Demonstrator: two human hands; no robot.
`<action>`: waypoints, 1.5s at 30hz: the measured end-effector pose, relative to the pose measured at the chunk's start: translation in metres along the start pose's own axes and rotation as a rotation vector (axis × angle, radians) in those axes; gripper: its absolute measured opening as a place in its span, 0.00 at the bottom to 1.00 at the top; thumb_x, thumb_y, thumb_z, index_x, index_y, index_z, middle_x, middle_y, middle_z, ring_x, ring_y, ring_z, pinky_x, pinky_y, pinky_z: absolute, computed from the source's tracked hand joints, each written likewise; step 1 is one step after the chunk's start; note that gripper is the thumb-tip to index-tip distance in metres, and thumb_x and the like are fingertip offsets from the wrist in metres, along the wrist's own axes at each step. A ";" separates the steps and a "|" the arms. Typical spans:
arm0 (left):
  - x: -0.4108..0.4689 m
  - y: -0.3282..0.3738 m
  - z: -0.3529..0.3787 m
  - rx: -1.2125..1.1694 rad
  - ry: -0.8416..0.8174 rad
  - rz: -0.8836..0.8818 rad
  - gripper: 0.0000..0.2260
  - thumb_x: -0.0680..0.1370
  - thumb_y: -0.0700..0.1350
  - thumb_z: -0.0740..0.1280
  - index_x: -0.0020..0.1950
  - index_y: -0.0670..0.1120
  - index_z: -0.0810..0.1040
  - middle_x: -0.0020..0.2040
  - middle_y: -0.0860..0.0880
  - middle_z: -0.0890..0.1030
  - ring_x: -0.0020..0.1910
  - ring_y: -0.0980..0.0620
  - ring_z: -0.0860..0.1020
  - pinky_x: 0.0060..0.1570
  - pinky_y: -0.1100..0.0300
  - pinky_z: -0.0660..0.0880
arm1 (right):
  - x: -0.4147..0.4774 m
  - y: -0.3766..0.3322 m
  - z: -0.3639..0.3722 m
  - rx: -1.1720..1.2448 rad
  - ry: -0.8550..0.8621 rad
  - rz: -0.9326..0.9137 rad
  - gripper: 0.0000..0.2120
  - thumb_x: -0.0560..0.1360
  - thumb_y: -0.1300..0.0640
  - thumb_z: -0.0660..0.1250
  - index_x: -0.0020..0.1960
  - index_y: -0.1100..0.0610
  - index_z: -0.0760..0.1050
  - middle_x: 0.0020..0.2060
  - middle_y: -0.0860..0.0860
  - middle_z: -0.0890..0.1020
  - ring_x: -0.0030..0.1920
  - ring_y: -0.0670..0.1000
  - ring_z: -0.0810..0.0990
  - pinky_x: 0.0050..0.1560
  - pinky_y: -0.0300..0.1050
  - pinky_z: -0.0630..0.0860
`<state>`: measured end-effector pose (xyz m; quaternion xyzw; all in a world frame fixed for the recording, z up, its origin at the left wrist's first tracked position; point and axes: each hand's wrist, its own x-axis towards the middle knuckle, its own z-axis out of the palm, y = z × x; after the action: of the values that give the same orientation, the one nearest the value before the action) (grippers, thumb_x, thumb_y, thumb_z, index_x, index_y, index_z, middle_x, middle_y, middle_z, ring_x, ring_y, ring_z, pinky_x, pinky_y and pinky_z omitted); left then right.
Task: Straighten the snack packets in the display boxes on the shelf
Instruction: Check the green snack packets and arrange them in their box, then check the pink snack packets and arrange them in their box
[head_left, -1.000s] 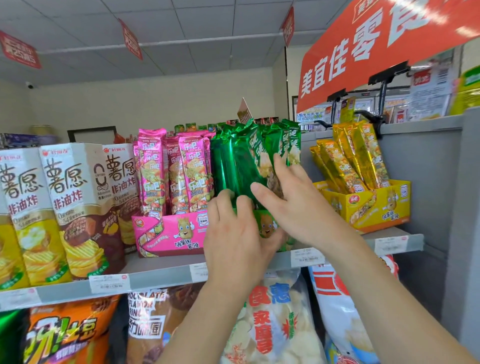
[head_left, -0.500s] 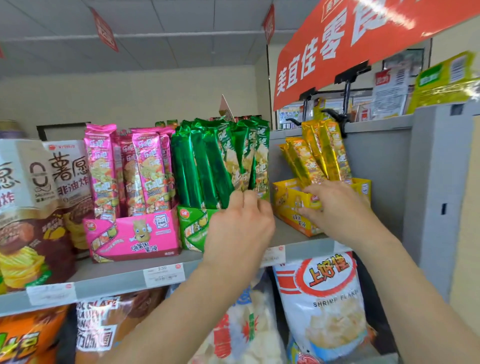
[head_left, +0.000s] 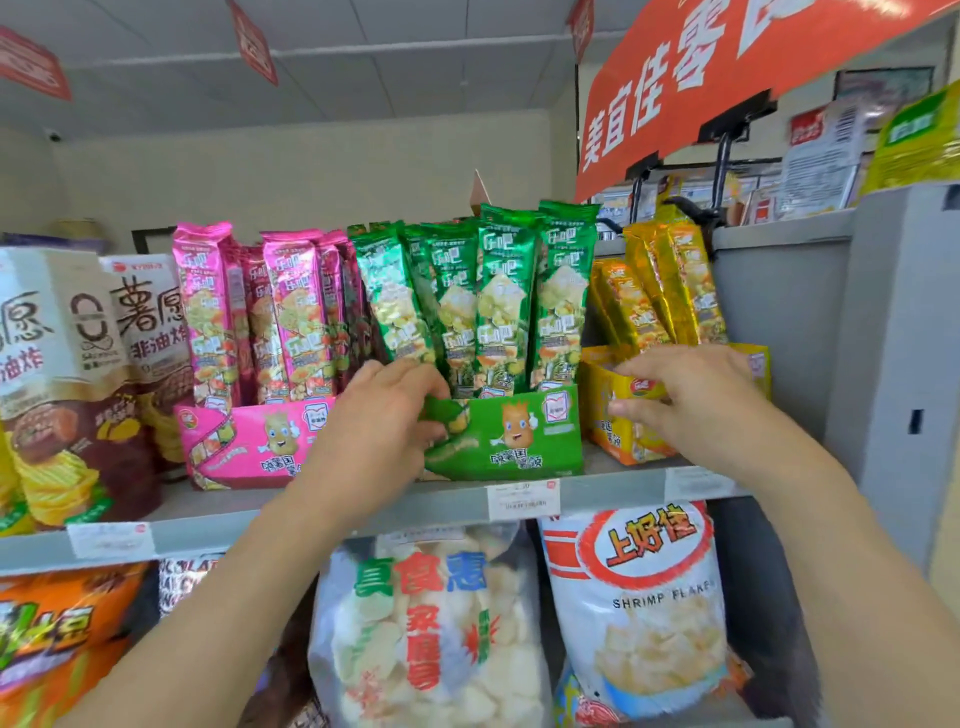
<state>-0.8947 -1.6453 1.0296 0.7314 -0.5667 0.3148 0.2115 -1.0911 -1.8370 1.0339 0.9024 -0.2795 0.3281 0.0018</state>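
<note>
In the head view, both forearms reach up and forward from the bottom of the frame to the grey shelf (head_left: 447, 501). The left hand (head_left: 387, 410) lies at the left front corner of the green display box (head_left: 511, 436), knuckles toward the camera, fingers curled around that corner; it grips the box edge, and its fingertips are hidden behind the cardboard. The right hand (head_left: 685, 397) hovers palm down at the front of the yellow display box (head_left: 618, 415), fingers loosely bent and spread, the thumb below them; whether it pinches the box rim or only touches it cannot be told.

The green snack packets (head_left: 483, 306) stand upright in their box, the leftmost ones tilting left toward the pink snack packets (head_left: 260, 317), which stand in the pink display box (head_left: 249, 441) just beside. The yellow snack packets (head_left: 660, 291) lean back and to the right in their box, close to the grey side panel (head_left: 779, 332).

The three boxes sit side by side near the shelf's front lip, the green one touching or almost touching its neighbours. To the left, tall chip cartons (head_left: 83, 364) crowd the pink box. On the right, the side panel closes the shelf just past the yellow box. Above the packets hangs a red sign (head_left: 727, 78), with clear air between it and the packet tops. Below the lip, large snack bags (head_left: 431, 634) fill the lower shelf.
</note>
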 end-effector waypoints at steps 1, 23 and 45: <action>0.000 -0.002 0.000 -0.016 0.002 -0.009 0.13 0.66 0.34 0.77 0.48 0.41 0.80 0.46 0.42 0.81 0.42 0.40 0.75 0.41 0.55 0.58 | 0.001 -0.002 0.000 -0.002 -0.018 -0.033 0.21 0.75 0.44 0.69 0.66 0.49 0.77 0.65 0.51 0.78 0.68 0.54 0.71 0.68 0.52 0.61; -0.037 0.052 0.021 0.085 0.268 -0.193 0.31 0.62 0.61 0.73 0.58 0.45 0.77 0.54 0.43 0.73 0.51 0.43 0.69 0.41 0.50 0.75 | -0.025 -0.015 0.039 0.007 0.566 -0.233 0.14 0.80 0.52 0.58 0.48 0.59 0.79 0.43 0.56 0.77 0.46 0.60 0.74 0.47 0.54 0.66; -0.059 -0.115 -0.052 0.273 0.126 -0.002 0.13 0.76 0.46 0.70 0.59 0.43 0.80 0.50 0.45 0.80 0.54 0.41 0.77 0.38 0.50 0.78 | -0.013 -0.240 0.077 0.316 0.295 -0.192 0.23 0.77 0.57 0.63 0.71 0.59 0.68 0.62 0.56 0.77 0.61 0.59 0.74 0.60 0.46 0.65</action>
<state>-0.8052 -1.5386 1.0310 0.7327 -0.5035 0.4341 0.1454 -0.9323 -1.6424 1.0096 0.8561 -0.1342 0.4945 -0.0676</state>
